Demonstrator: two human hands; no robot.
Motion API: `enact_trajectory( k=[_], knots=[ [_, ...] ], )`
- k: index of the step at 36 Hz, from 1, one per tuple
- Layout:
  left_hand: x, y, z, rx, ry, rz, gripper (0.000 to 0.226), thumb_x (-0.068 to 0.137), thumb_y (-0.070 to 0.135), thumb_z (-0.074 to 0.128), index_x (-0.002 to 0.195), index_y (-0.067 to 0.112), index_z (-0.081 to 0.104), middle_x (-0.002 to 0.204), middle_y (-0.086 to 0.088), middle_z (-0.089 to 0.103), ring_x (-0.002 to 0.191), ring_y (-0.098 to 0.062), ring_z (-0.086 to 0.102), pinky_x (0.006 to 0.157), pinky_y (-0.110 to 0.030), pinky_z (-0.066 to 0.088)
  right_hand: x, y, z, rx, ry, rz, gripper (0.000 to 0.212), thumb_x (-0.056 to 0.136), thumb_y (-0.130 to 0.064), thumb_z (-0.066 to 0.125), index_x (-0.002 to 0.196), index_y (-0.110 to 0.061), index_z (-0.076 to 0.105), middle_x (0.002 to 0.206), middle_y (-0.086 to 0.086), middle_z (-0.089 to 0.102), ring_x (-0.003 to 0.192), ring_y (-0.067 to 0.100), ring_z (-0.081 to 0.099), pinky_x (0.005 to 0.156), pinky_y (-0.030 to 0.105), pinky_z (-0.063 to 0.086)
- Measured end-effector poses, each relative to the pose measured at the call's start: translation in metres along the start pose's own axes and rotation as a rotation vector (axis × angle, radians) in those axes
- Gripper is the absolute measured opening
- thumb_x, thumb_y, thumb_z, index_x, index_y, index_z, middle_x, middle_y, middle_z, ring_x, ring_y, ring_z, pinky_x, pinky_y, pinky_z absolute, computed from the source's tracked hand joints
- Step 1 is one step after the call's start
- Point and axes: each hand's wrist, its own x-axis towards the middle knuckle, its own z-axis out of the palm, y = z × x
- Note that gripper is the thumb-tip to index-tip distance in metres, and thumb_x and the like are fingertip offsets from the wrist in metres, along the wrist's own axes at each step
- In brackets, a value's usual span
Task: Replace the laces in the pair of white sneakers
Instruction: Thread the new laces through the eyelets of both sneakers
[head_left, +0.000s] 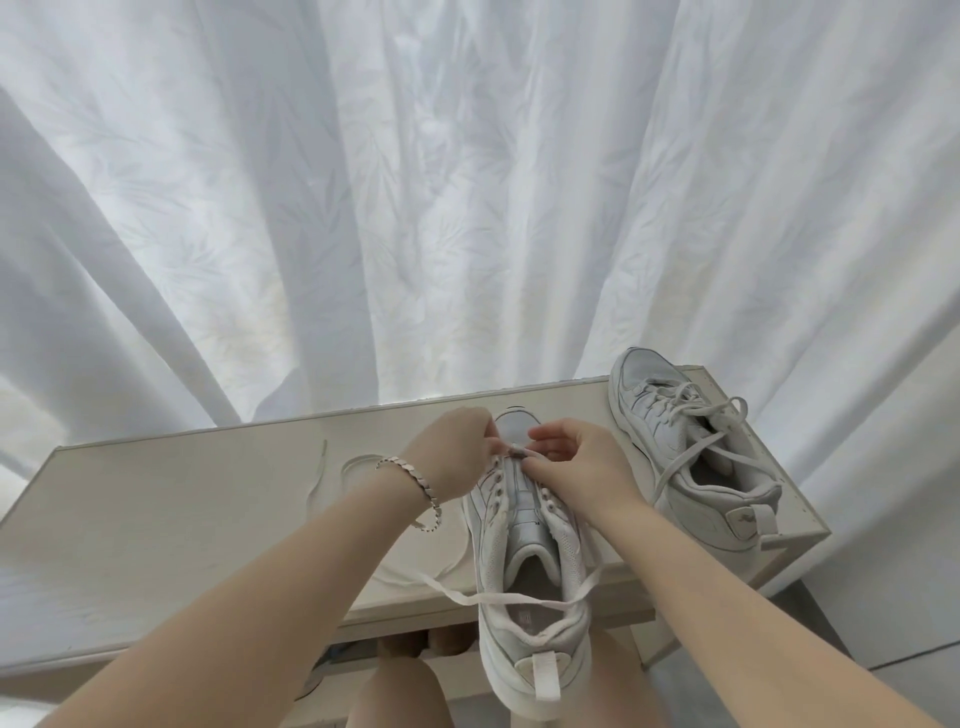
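Fingers of our left hand (457, 447) and right hand (576, 457) meet over the front eyelets of the near sneaker (524, 561). Each hand pinches the lace (462, 597) between curled thumb and fingertips, just behind the toe cap. Both forearms reach forward and converge, the wrists bent slightly inward, and a silver bracelet (415, 480) hangs loose on our left wrist.

We see the near sneaker lying directly under the hands, toe pointing away from us. Its heel overhangs the front edge of the pale table (182, 519), above our knees. Most of its eyelets stand open, and the lace trails back across the sneaker's collar.

A printed patch on its insole is too blurred for us to read.

We find the second sneaker (691, 467) on the table's right end, apart from our right hand and still laced, with a heel emblem we cannot make out. A loose lace (363, 457) curls on the tabletop left of our left wrist. White patterned curtain (467, 182) hangs behind the table.
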Motion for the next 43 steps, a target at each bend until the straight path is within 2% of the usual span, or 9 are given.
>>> enact_trajectory(
  k=[7,14,17,22,26,29,33,37,43],
  knots=[
    [-0.011,-0.013,0.015,-0.774,0.288,-0.153,0.022,0.092,0.003,0.053,0.072,0.014,0.052,0.08,-0.007,0.065,0.079,-0.022,0.064,0.071,-0.034,0.056,-0.001,0.0,0.001,-0.044,0.016,-0.016,0.019,0.074,-0.01,0.073,0.084,-0.023,0.063,0.073,-0.01,0.065,0.071,0.007,0.06,0.076,0.022,0.05],
    [-0.013,0.0,-0.002,-1.673,0.215,-0.265,0.029,0.101,0.007,0.033,0.077,0.003,0.048,0.059,-0.005,0.059,0.053,-0.012,0.061,0.072,-0.032,0.057,0.0,-0.002,0.001,-0.099,-0.002,-0.008,0.018,0.075,-0.011,0.072,0.088,-0.02,0.065,0.074,-0.01,0.064,0.071,0.008,0.059,0.076,0.025,0.051],
    [-0.017,-0.005,-0.005,-1.443,0.221,-0.242,0.027,0.101,0.007,0.033,0.076,0.01,0.042,0.061,-0.002,0.039,0.042,-0.006,0.036,0.047,-0.018,0.046,0.003,-0.004,-0.002,-0.129,-0.027,0.007,0.017,0.075,-0.012,0.073,0.088,-0.02,0.065,0.074,-0.009,0.064,0.068,0.006,0.057,0.076,0.024,0.051],
    [-0.034,-0.055,-0.007,-0.098,0.173,0.096,0.01,0.099,0.016,0.039,0.089,0.015,0.041,0.069,-0.001,0.053,0.062,-0.018,0.047,0.062,-0.03,0.041,0.008,-0.011,-0.006,-0.176,-0.079,0.059,0.02,0.072,-0.011,0.074,0.079,-0.026,0.063,0.073,-0.009,0.066,0.074,0.009,0.062,0.08,0.027,0.052],
    [-0.048,-0.108,-0.019,0.426,0.185,-0.089,0.008,0.102,0.018,0.031,0.094,0.016,0.034,0.073,0.003,0.052,0.072,-0.022,0.054,0.062,-0.025,0.032,0.01,-0.017,-0.006,-0.201,-0.091,0.084,0.018,0.073,-0.008,0.072,0.082,-0.022,0.065,0.073,-0.011,0.065,0.075,0.008,0.061,0.072,0.02,0.047],
    [-0.061,-0.135,-0.032,0.636,0.205,-0.303,0.015,0.095,0.004,0.037,0.107,0.011,0.044,0.096,-0.005,0.064,0.09,-0.023,0.063,0.066,-0.028,0.042,0.009,-0.019,-0.007,-0.213,-0.091,0.093,0.016,0.073,-0.01,0.071,0.081,-0.023,0.066,0.075,-0.01,0.066,0.075,0.008,0.061,0.073,0.021,0.045],
    [-0.065,-0.132,-0.034,0.585,0.245,-0.403,0.017,0.095,0.01,0.038,0.104,0.01,0.051,0.093,-0.008,0.065,0.086,-0.027,0.061,0.069,-0.03,0.045,0.01,-0.021,-0.006,-0.193,-0.096,0.122,0.015,0.073,-0.007,0.069,0.079,-0.02,0.067,0.073,-0.008,0.066,0.071,0.01,0.06,0.078,0.027,0.049],
    [-0.054,-0.089,-0.036,-0.058,0.076,-0.401,0.04,0.097,0.04,0.038,0.08,0.011,0.058,0.065,-0.003,0.059,0.062,-0.018,0.054,0.062,-0.028,0.039,0.01,-0.025,-0.008,-0.132,-0.123,0.159,0.017,0.074,-0.003,0.067,0.077,-0.019,0.065,0.074,-0.005,0.065,0.068,0.009,0.059,0.072,0.023,0.049],
    [-0.03,-0.033,-0.022,-0.385,0.071,-0.132,0.024,0.087,0.04,0.061,0.081,0.017,0.065,0.067,0.004,0.055,0.063,-0.009,0.049,0.058,-0.019,0.036,0.005,-0.028,-0.014,-0.103,-0.213,0.164,0.027,0.072,0.006,0.069,0.095,-0.01,0.066,0.08,0.0,0.063,0.071,0.008,0.058,0.066,0.014,0.047]
  ],
)
